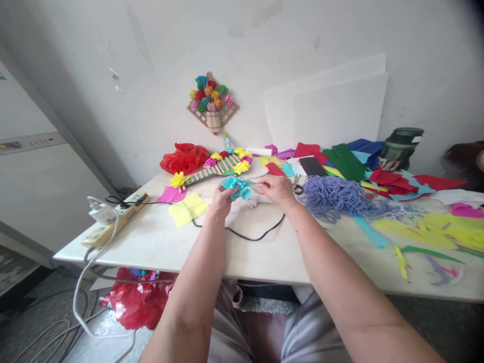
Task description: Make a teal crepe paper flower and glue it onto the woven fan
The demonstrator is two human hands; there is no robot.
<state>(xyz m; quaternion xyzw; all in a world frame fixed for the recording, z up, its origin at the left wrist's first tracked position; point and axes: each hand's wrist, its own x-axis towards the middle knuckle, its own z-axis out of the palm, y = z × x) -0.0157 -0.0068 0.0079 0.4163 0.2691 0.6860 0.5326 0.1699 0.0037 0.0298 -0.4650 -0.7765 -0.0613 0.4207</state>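
Observation:
A ruffled light-blue paper flower (237, 187) is pinched in the fingers of my left hand (222, 202), above the middle of the table. My right hand (279, 190) is closed at its fingertips on a thin stick-like piece that reaches to the flower's right side; its exact kind is too small to tell. Just beyond the hands lies a guitar-shaped craft piece (212, 170) with green and pink stripes, edged with yellow, magenta and red paper flowers. Dark-handled scissors (298, 189) rest right of my right hand, partly hidden.
A heap of purple yarn (335, 196) and coloured paper sheets (346, 161) cover the right side, with a dark green flask (401, 148) behind. A power strip (115, 222) lies at the left edge. A black cord (251, 239) crosses the table below my hands.

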